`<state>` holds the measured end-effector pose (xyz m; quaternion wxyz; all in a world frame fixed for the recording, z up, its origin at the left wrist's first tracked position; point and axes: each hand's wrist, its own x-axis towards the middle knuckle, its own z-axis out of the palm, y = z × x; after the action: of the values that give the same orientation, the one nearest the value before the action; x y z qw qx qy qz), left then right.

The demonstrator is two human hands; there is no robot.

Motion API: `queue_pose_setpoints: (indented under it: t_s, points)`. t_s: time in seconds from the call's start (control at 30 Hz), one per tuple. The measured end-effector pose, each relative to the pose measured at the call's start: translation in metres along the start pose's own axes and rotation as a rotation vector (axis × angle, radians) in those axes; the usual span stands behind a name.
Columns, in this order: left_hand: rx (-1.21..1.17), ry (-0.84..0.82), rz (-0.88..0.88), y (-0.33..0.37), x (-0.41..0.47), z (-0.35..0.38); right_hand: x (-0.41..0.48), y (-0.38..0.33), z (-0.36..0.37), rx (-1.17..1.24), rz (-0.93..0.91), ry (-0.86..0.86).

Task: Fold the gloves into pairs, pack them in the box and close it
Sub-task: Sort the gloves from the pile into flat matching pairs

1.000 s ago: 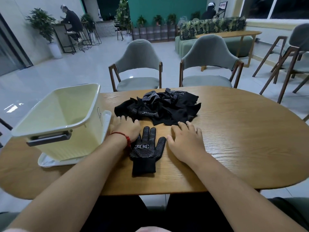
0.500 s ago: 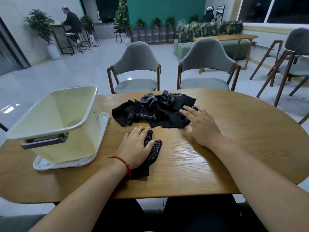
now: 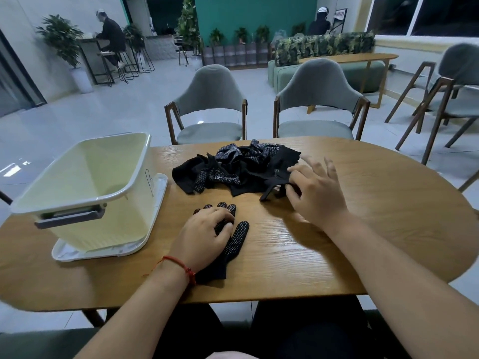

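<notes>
On the wooden table (image 3: pixel 363 229), directly in front of the person, one black dotted glove (image 3: pixel 237 240) lies flat with its fingers pointing away and its cuff toward the table's near edge. The left hand (image 3: pixel 204 237), a red cord (image 3: pixel 181 265) round its wrist, rests palm down on this glove. Its loosely bent fingers press the glove without gripping, and the dotted fingertips and thumb show beyond the hand.

Beyond it, toward the middle of the table, lies the pile of gloves (image 3: pixel 233 172), a tangled black heap. The right hand (image 3: pixel 316 193) is at the pile's near right corner. Its thumb and forefinger pinch a loose glove (image 3: pixel 272 189) at that corner while the other fingers spread out, a little blurred.

Left of both hands stands the pale yellow box (image 3: pixel 116 224), open-topped, set on its white lid (image 3: pixel 108 252), well apart from the flat glove.
</notes>
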<state>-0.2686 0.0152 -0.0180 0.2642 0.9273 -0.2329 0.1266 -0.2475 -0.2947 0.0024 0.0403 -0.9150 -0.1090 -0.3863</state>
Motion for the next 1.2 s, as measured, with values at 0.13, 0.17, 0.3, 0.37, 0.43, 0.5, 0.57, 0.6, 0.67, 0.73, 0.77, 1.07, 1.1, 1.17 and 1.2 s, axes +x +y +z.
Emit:
queue_pose_setpoints:
  t_s: [0.13,0.17,0.3,0.37,0.43,0.5,0.57,0.6,0.67,0.73,0.77,1.07,1.1,1.17,1.2]
  points:
    - [-0.018,0.014,-0.021,0.0,0.001,0.0,0.009,-0.017,-0.017,0.214,0.207,-0.134]
    - [-0.016,0.017,-0.027,0.0,0.001,0.0,0.013,-0.018,-0.019,0.282,0.284,-0.181]
    - [-0.001,0.032,-0.049,0.001,0.0,-0.001,0.036,-0.022,-0.032,0.496,0.446,-0.241]
    - [0.003,0.041,-0.054,0.002,0.0,-0.002,0.049,-0.025,-0.043,0.594,0.459,-0.33]
    - [0.002,0.055,-0.048,0.003,0.0,-0.002,0.061,-0.028,-0.056,0.674,0.466,-0.483]
    - [0.006,0.058,-0.047,0.002,0.0,-0.001,0.069,-0.033,-0.067,0.746,0.488,-0.631]
    - [0.024,0.064,-0.043,0.001,0.0,0.0,0.075,-0.038,-0.075,0.825,0.53,-0.707]
    - [0.039,0.075,-0.039,0.001,0.0,0.001,0.078,-0.041,-0.079,0.895,0.56,-0.734]
    - [0.075,0.078,-0.027,0.002,0.0,0.001,0.082,-0.044,-0.084,1.075,0.614,-0.771]
    - [0.125,0.037,-0.008,0.003,-0.001,0.001,0.084,-0.048,-0.089,1.229,0.655,-0.764]
    - [0.145,0.022,-0.01,0.003,-0.001,0.001,0.084,-0.05,-0.09,1.286,0.674,-0.734]
    - [0.193,0.029,-0.089,-0.001,0.001,-0.001,0.054,-0.043,-0.087,1.51,0.813,-0.568]
    - [0.196,0.021,-0.095,-0.001,0.001,-0.001,0.046,-0.041,-0.088,1.496,0.83,-0.594]
    - [0.2,0.009,-0.104,-0.001,0.001,-0.001,0.029,-0.038,-0.089,1.421,0.851,-0.685]
    - [0.2,0.007,-0.108,0.0,0.001,-0.001,0.022,-0.036,-0.09,1.344,0.849,-0.744]
